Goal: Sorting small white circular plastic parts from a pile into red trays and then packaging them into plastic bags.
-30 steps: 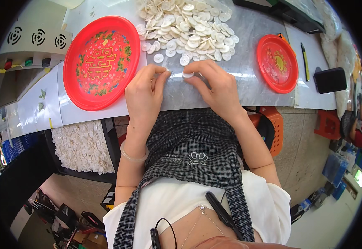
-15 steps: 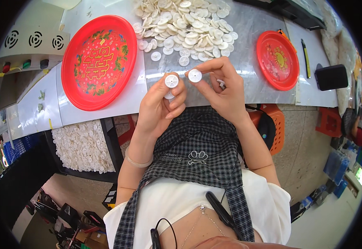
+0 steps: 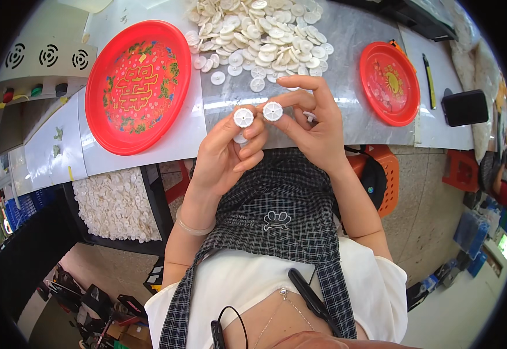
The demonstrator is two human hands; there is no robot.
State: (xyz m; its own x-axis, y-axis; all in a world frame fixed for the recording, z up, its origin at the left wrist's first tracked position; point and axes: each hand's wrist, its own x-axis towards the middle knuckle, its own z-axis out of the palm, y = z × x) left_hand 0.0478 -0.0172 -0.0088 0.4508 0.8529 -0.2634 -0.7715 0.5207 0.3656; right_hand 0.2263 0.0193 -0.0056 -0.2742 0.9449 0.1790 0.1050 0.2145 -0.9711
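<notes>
Between thumb and fingers my left hand (image 3: 228,147) pinches a small white plastic gear (image 3: 243,117), its toothed face turned up. Part of a second white piece shows lower in that hand, mostly covered by the fingers. Close beside it, my right hand (image 3: 317,127) grips another white gear (image 3: 272,111) between thumb and forefinger. A further white piece (image 3: 309,117) is tucked against the right hand's inner fingers. Both hands are raised over the table's near edge, just below a big heap of white gears (image 3: 265,41).
A large red patterned tray (image 3: 97,116) lies left of the heap, a smaller red tray (image 3: 369,93) to the right. Beyond that are a yellow-and-black cutter knife (image 3: 429,84) and a black phone-like device (image 3: 465,109). Below the table at left, a black crate holds many white parts (image 3: 116,206).
Both gears have been turned in my fingers and now show different faces. The left gear has shifted slightly right and down. My right hand's upper fingers have straightened out.
</notes>
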